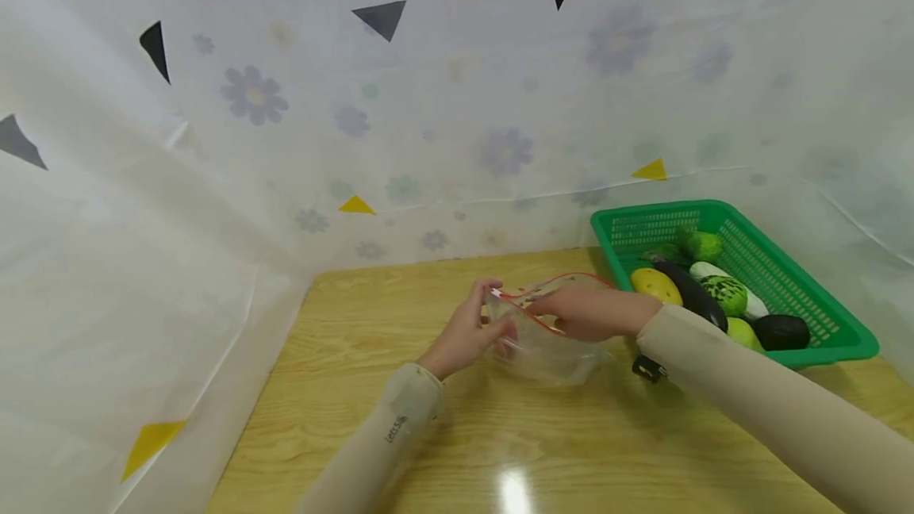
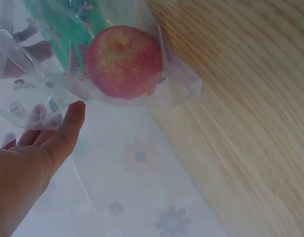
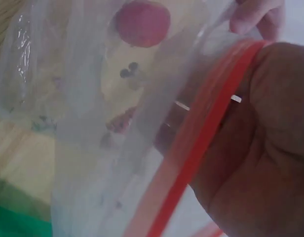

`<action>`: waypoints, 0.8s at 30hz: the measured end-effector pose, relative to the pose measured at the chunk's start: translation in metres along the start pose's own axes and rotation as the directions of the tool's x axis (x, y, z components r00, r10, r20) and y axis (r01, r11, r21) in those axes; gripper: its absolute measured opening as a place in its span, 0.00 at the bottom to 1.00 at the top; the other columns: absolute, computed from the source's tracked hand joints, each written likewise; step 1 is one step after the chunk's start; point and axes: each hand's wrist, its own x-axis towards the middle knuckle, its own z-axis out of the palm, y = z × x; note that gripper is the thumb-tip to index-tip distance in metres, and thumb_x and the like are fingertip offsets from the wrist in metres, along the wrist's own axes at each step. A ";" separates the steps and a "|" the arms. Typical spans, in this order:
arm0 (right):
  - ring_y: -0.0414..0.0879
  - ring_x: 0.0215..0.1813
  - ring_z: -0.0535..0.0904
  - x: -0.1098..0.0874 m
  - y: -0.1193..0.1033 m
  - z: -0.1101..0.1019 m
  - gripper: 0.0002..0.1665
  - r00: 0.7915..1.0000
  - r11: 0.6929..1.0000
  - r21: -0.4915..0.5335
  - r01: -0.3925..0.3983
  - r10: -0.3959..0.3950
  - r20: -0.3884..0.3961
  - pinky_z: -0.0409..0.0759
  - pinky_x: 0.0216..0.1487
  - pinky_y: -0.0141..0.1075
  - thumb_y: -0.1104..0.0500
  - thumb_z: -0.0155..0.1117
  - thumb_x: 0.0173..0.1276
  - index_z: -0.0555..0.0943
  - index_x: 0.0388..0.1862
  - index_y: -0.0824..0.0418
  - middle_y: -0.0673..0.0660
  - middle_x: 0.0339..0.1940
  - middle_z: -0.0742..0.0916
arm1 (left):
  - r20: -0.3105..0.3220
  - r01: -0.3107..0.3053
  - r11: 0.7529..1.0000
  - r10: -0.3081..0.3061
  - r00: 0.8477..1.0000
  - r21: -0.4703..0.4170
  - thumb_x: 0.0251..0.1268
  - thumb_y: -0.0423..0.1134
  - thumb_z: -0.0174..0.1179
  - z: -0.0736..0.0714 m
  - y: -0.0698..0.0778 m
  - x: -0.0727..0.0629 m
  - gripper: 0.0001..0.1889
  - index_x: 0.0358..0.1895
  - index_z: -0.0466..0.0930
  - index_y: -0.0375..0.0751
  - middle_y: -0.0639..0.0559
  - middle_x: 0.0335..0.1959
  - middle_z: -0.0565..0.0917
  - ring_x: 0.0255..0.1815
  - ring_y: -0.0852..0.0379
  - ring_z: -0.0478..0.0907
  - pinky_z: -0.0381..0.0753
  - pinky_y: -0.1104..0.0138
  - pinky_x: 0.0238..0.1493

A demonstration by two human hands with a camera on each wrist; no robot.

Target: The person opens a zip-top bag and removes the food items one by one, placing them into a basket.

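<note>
A clear zip bag [image 1: 557,363] with a red zip strip [image 3: 201,133] and small printed figures stands on the table, its mouth spread apart. Inside, low at the left end, lies a red apple [image 2: 125,61], seen through the plastic. My left hand [image 1: 467,333] pinches the bag's left corner beside the white slider [image 1: 496,292]; in the left wrist view its thumb lies along the plastic. My right hand [image 1: 589,312] reaches in through the mouth, and the red strip crosses before its palm in the right wrist view. Its fingers show dimly through the plastic, apart from the apple.
A green basket [image 1: 803,292] at the right holds an eggplant [image 1: 689,292], a yellow fruit [image 1: 655,285], a dark avocado-like fruit [image 1: 781,332] and several green vegetables. The wooden table [image 1: 343,355] meets a flower-printed sheet [image 1: 443,101] behind and at the left.
</note>
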 end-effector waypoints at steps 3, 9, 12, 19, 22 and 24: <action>0.46 0.49 0.85 0.011 0.001 0.004 0.31 0.995 0.998 0.056 -0.016 0.011 0.099 0.82 0.43 0.38 0.66 0.60 0.73 0.73 0.73 0.49 0.54 0.64 0.83 | 0.002 -0.020 1.000 0.020 1.000 -0.014 0.74 0.39 0.60 0.002 0.000 0.001 0.29 0.72 0.58 0.56 0.41 0.63 0.73 0.55 0.45 0.83 0.87 0.61 0.43; 0.49 0.57 0.83 0.023 -0.003 0.013 0.41 0.984 0.999 -0.054 0.002 0.008 0.177 0.83 0.49 0.45 0.69 0.55 0.73 0.58 0.82 0.48 0.55 0.73 0.76 | -0.003 -0.057 0.998 0.057 0.998 -0.008 0.73 0.38 0.61 0.003 -0.002 0.004 0.29 0.71 0.58 0.53 0.46 0.65 0.74 0.60 0.51 0.79 0.84 0.60 0.55; 0.45 0.37 0.83 0.026 -0.006 0.017 0.42 0.983 0.998 -0.058 -0.026 0.036 0.179 0.79 0.35 0.38 0.70 0.53 0.74 0.55 0.82 0.47 0.55 0.66 0.81 | -0.005 -0.062 0.998 0.062 0.998 0.003 0.73 0.37 0.61 0.002 -0.003 0.005 0.30 0.72 0.58 0.50 0.43 0.67 0.73 0.64 0.53 0.75 0.79 0.57 0.63; 0.39 0.13 0.51 0.029 -0.005 0.026 0.42 0.987 0.975 -0.214 0.053 -0.018 0.161 0.54 0.19 0.30 0.70 0.51 0.74 0.51 0.83 0.56 0.46 0.13 0.72 | -0.012 -0.054 0.999 0.054 0.998 -0.004 0.73 0.30 0.59 0.000 0.005 0.000 0.29 0.72 0.58 0.45 0.40 0.66 0.73 0.66 0.50 0.74 0.78 0.57 0.64; 0.40 0.15 0.47 0.031 -0.002 0.030 0.40 0.986 0.951 -0.299 0.082 -0.033 0.163 0.52 0.21 0.31 0.68 0.51 0.74 0.53 0.82 0.55 0.46 0.12 0.67 | -0.021 -0.056 0.998 0.056 0.998 0.012 0.73 0.33 0.60 0.000 -0.005 0.003 0.29 0.71 0.58 0.50 0.42 0.66 0.73 0.64 0.55 0.73 0.78 0.57 0.63; 0.41 0.16 0.46 0.032 -0.001 0.033 0.39 0.985 0.935 -0.340 0.100 -0.045 0.166 0.52 0.22 0.32 0.67 0.51 0.74 0.55 0.81 0.55 0.45 0.11 0.64 | -0.027 -0.057 0.998 0.058 0.998 0.023 0.73 0.35 0.61 0.000 -0.005 0.002 0.29 0.70 0.59 0.52 0.43 0.66 0.74 0.63 0.57 0.73 0.78 0.58 0.61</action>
